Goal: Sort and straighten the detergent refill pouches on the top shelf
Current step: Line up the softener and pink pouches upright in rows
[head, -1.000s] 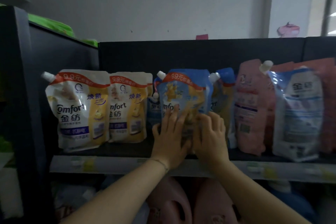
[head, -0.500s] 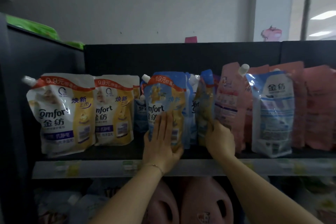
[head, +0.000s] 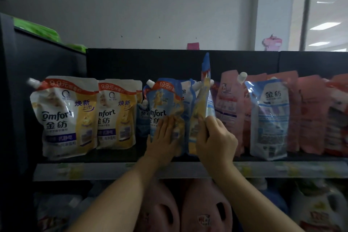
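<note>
Sorting blues | left hand (head: 163, 140) flat on front blue pouch (head: 165, 103) | right hand (head: 215, 138) pinching edge-on pouch (head: 202, 111) | next: turn face-out, reseat

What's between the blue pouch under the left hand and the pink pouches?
Head view: a back blue pouch and an edge-on blue pouch gripped by the right hand.

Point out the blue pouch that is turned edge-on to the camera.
The blue pouch gripped by the right hand: it shows only its thin edge and rises above the row, unlike the front-facing pouch under the left hand.
</note>
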`<state>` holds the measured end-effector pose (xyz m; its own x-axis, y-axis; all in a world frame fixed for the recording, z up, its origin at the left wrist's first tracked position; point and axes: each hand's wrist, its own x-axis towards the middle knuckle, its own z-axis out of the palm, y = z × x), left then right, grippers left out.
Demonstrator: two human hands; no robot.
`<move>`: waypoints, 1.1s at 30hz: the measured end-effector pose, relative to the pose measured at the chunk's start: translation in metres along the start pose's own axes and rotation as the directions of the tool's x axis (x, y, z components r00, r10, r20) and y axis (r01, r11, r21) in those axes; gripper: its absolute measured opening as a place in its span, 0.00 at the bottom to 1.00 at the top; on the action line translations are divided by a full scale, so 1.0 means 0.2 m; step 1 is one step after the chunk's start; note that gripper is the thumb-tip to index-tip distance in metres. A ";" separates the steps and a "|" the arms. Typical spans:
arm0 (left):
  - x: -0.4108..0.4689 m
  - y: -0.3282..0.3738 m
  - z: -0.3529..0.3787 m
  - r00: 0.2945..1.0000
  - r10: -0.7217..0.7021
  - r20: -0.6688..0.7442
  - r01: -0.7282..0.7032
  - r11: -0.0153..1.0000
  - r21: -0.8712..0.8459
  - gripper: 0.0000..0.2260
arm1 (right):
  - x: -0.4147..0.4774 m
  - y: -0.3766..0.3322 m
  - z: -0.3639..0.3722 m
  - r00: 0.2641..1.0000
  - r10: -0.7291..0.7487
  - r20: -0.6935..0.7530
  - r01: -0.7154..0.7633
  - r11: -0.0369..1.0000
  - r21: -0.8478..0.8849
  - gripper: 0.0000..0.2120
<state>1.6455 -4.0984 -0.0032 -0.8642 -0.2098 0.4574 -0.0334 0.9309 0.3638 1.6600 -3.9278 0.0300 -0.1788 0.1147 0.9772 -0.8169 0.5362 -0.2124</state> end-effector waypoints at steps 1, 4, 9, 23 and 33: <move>0.00 0.00 -0.04 1.000 0.014 0.026 -0.013 0.999 -0.036 0.28 | 0.00 -0.03 -0.03 1.000 -0.018 -0.025 0.018 1.000 0.009 0.17; 0.01 0.08 -0.13 0.997 -0.021 0.072 0.045 0.931 -0.361 0.29 | 0.01 -0.12 -0.13 0.994 -0.061 -0.089 0.066 0.997 0.046 0.17; -0.14 0.15 -0.34 0.994 -0.040 0.098 0.106 0.304 -0.947 0.30 | 0.02 -0.29 -0.18 0.987 -0.115 -0.116 0.136 0.972 0.192 0.17; -0.41 -0.12 -0.54 0.867 -0.366 -0.339 -0.204 0.361 -0.910 0.15 | -0.13 -0.34 0.27 0.935 0.113 0.336 -0.275 0.829 0.486 0.18; -0.39 -0.37 -0.50 0.598 -0.591 -0.541 -0.200 0.543 -0.815 0.19 | -0.11 -0.34 0.41 0.649 0.011 0.760 -0.272 0.937 0.219 0.17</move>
<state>1.7654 -4.1811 0.0148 -0.2256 -0.8377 0.4973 0.5640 0.3039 0.7678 1.6747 -4.0352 0.0219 -0.5418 -0.5558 0.6305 -0.8370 0.2879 -0.4654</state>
